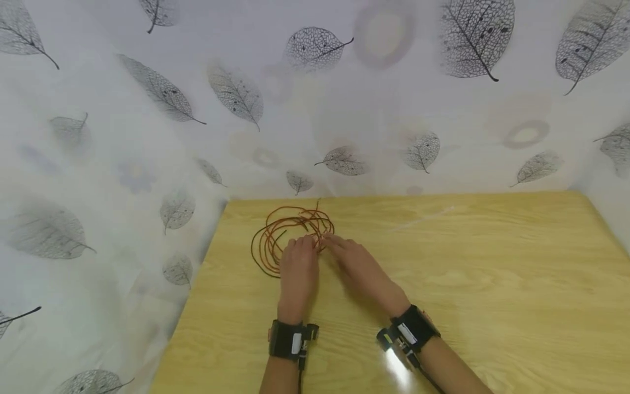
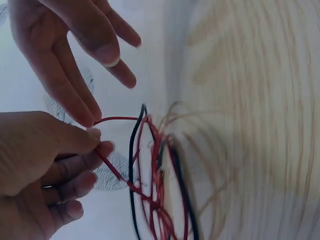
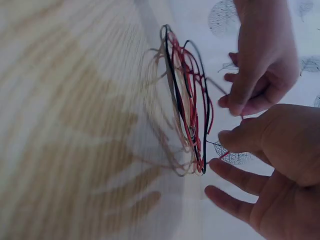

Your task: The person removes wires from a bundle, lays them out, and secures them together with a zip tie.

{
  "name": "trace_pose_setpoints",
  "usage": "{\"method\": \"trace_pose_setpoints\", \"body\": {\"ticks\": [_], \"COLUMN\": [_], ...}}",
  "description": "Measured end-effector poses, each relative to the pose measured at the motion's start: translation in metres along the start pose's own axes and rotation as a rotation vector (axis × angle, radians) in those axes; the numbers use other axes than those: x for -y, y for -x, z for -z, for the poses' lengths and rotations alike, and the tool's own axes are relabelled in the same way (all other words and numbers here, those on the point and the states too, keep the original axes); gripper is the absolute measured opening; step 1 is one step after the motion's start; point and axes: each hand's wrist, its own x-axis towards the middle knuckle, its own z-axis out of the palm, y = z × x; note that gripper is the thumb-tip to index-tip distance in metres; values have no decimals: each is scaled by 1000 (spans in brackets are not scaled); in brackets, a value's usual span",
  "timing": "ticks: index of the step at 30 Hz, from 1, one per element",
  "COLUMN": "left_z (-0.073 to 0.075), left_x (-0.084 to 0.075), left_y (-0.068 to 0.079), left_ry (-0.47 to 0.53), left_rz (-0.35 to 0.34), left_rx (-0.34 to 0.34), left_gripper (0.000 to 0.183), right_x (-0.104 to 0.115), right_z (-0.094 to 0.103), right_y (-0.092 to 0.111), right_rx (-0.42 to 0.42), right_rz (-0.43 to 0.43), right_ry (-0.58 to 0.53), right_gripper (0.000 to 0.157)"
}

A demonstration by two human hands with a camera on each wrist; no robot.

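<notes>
A loose coil of red and black wire [image 1: 266, 246] lies on the wooden table. Over its near right side, my left hand [image 1: 299, 262] pinches a red wire between thumb and forefinger; the left wrist view shows the red wire [image 2: 111, 166] running from these fingertips into the coil. Close beside it, my right hand [image 1: 361, 268] holds the same red strand at its thumb and fingertips, its other fingers [image 3: 230, 200] spread apart. Another stretch of red wire [image 2: 117, 118] leads from the right fingertips back to the coil. The two hands' fingertips nearly meet.
The wooden table [image 1: 492, 284] extends to the right of the coil. A white covering [image 1: 374, 109] printed with grey leaves rises behind and to the left of it. Each wrist wears a black strap [image 1: 285, 339] with a small camera and cable.
</notes>
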Motion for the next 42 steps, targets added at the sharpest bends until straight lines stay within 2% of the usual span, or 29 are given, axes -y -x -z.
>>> {"method": "trace_pose_setpoints", "body": {"ticks": [4, 8, 12, 17, 25, 31, 38, 42], "left_z": [6, 9, 13, 19, 25, 26, 28, 32], "left_x": [1, 3, 9, 23, 44, 53, 66, 77], "left_y": [2, 4, 7, 13, 17, 17, 19, 22], "left_ry": [56, 91, 105, 107, 111, 146, 148, 152], "left_rz": [14, -7, -31, -29, -64, -75, -168, -147], "left_rx": [-8, -16, 8, 63, -19, -23, -42, -46], "left_gripper": [9, 8, 9, 8, 7, 8, 10, 11], "right_x": [-2, -4, -5, -5, -2, -8, -14, -17], "right_z": [0, -1, 0, 6, 14, 12, 14, 19], "right_y": [-12, -21, -25, -27, -26, -24, -23, -22], "right_rx": [-13, -37, -133, -225, -313, -328, -326, -333], "right_rz": [-23, 11, 42, 74, 147, 115, 76, 59], "right_ry": [20, -6, -52, -29, -16, -39, -103, -146], "right_gripper": [53, 39, 20, 10, 10, 14, 13, 14]}}
